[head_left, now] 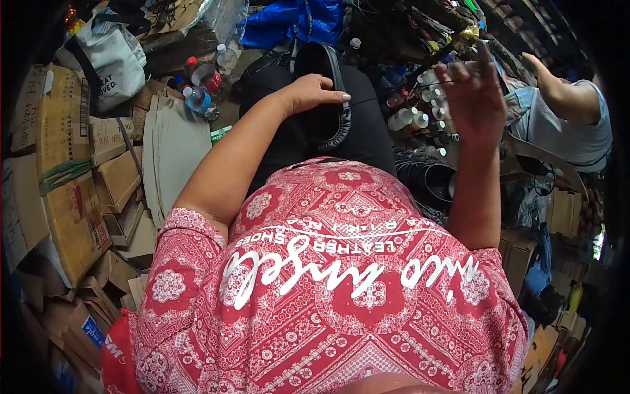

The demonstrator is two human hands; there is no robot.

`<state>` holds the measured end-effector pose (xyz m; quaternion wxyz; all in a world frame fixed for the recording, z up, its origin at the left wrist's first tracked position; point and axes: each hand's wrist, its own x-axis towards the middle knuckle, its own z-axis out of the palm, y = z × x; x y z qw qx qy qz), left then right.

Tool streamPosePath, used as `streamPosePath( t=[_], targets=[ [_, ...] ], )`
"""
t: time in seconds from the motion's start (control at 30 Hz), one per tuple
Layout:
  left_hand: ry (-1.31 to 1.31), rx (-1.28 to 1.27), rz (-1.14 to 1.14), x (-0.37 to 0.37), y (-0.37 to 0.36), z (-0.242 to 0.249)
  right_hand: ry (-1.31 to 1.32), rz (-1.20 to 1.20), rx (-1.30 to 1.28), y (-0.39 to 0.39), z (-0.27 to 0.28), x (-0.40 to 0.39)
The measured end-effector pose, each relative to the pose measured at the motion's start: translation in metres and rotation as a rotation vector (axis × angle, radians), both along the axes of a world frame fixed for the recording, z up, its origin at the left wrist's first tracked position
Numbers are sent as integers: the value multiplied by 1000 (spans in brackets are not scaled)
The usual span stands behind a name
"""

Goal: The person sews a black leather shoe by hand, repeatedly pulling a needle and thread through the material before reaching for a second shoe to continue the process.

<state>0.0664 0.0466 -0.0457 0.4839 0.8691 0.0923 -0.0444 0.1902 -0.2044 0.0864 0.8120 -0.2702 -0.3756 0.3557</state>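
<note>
My left hand (314, 92) lies flat on the black shoe (326, 98) on my lap, fingers closed over its upper edge w/ the thumb along the side, pinning it. My right hand (474, 92) is raised well to the right of the shoe, fingers loosely curled, prob. pinching a thin dark thread (394, 94) that runs back to the shoe, though it's too fine to be sure. Thread spools (410, 118) sit just below & between both hands; a co-worker's arm (558, 88) is beyond my right fingers.

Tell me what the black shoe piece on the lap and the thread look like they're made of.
Black shoe piece, under the left hand: looks like matte leather or synthetic, with a stitched rim. Thread, pulled taut by the right hand: thin and dark, fibre unclear.
</note>
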Motion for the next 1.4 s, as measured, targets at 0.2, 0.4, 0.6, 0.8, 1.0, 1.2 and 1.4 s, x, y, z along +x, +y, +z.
streamPosePath(
  t=[0.2,0.4,0.6,0.8,1.0,1.2,1.4],
  targets=[
    [-98,-6,93,-6,-9,2,126,86,130,-37,14,49],
    [-244,19,209,-25,-17,-2,-918,-564,-664,12,-33,31],
    [-344,-171,268,-48,-28,3,-1119,-390,-1153,100,-88,-14],
    [-441,675,359,-47,-41,22,-1347,-398,-1207,114,-119,-4],
    [-323,431,256,-32,-19,15,-471,-205,-860,60,-115,5],
    [-150,-3,254,-23,-10,11,-874,-334,-944,30,-95,-33],
    [-176,-116,233,-30,-11,16,-920,-301,-1063,37,-82,-43]
  ],
)
